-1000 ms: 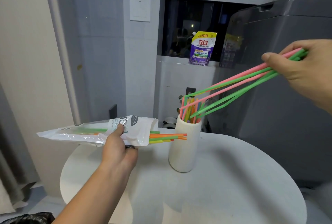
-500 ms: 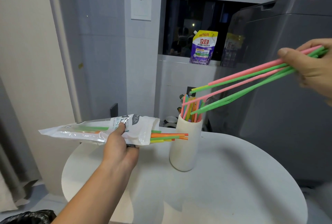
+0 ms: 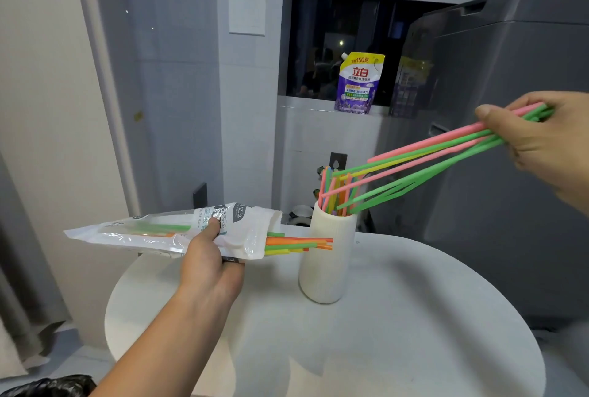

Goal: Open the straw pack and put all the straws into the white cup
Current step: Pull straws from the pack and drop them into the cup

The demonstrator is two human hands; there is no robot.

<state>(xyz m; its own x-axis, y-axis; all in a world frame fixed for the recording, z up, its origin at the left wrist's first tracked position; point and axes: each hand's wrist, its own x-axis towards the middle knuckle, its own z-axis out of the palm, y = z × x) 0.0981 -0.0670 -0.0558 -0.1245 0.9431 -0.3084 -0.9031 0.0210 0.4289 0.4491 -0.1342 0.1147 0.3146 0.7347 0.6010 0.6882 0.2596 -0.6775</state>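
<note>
My right hand [image 3: 541, 141] has lowered its pinched straw bundle [image 3: 430, 154] toward the white cup [image 3: 328, 262], already part-filled. My left hand [image 3: 210, 269] grips the opened straw pack [image 3: 153, 231]; several straws [image 3: 296, 243] remain inside.

The right hand [image 3: 541, 144], pinching the fanned bundle of pink, green and yellow plastic straws [image 3: 430, 141], now sits lower and a little further left than half a second ago. It had drifted right from its place a second ago and is coming back down. The bundle's free tips drop with it. The lower green ones, raised slightly a moment ago, now reach the rim of the ribbed white cup [image 3: 328, 253], crossing in front of the upright straws [image 3: 331, 199] standing in it.
</note>
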